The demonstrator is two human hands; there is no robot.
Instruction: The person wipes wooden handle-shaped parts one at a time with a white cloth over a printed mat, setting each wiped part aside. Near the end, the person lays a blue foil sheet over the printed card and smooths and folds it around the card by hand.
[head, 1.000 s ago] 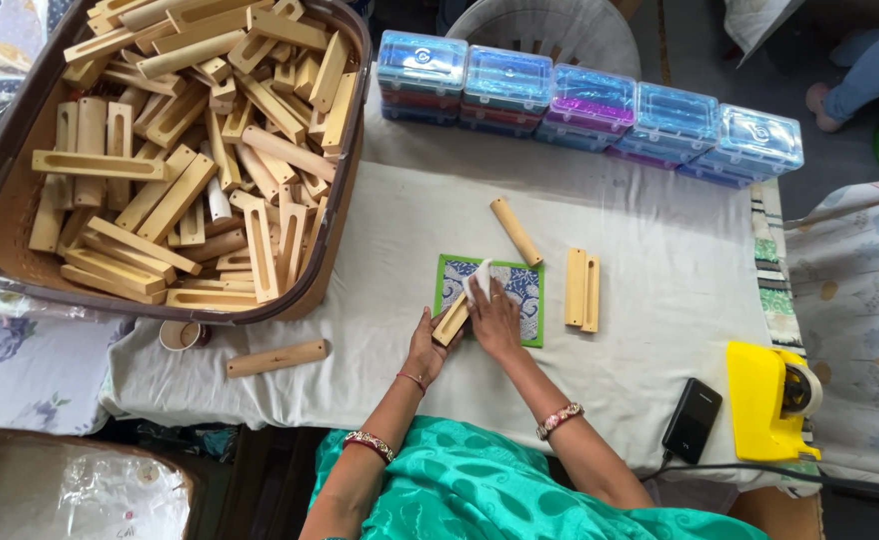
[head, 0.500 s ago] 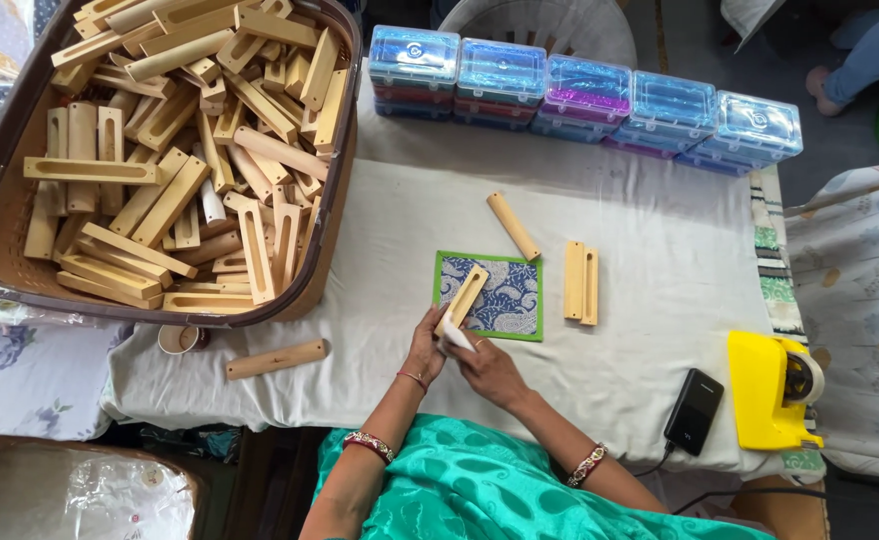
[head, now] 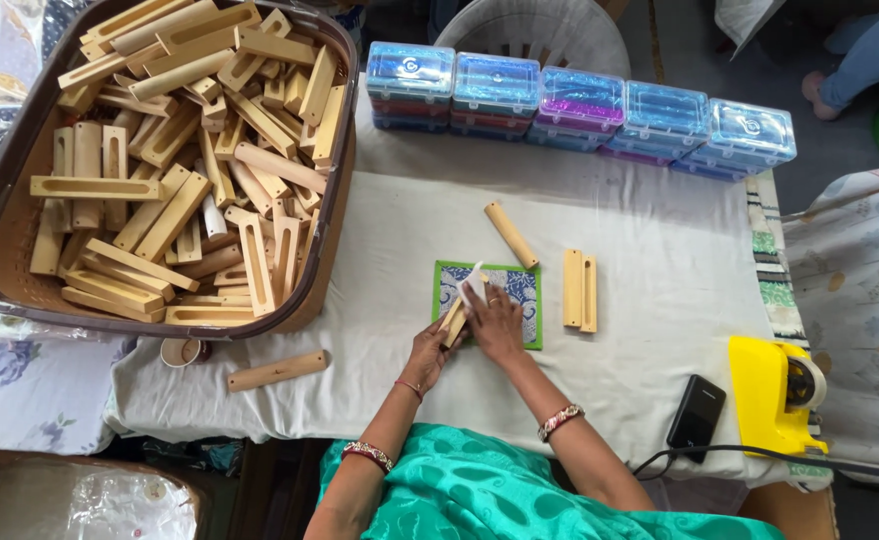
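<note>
We have one wooden block (head: 453, 322) in work at the middle of the bench (head: 660, 340), lying aslant over the near left corner of a green-edged patterned mat (head: 520, 290). Our left hand (head: 428, 352) is closed around the block's near end, holding it steady. Our right hand (head: 495, 322) lies flat over the block's far end, fingers pressing down on a small white piece (head: 475, 287) there; whether it is paper or cloth we cannot tell.

As far as we can judge, little is finished. Three blocks lie on their own on the cloth: a rounded block (head: 512, 235) at about one o'clock from the mat and just beyond its far edge, a side-by-side pair (head: 580, 291) at three o'clock, and a single block (head: 277, 371) at eight o'clock near the bench's front edge. Whether these are done or waiting we cannot say.

What is left looks like a great deal: the big brown basket (head: 335, 215) at ten o'clock is heaped with wooden pieces (head: 160, 180). Along the far edge, at twelve o'clock, a row of clear lidded boxes (head: 580, 105) stands shut. At four o'clock sit a black phone (head: 697, 411) and a yellow tape dispenser (head: 772, 392), neither touched by our hands.
</note>
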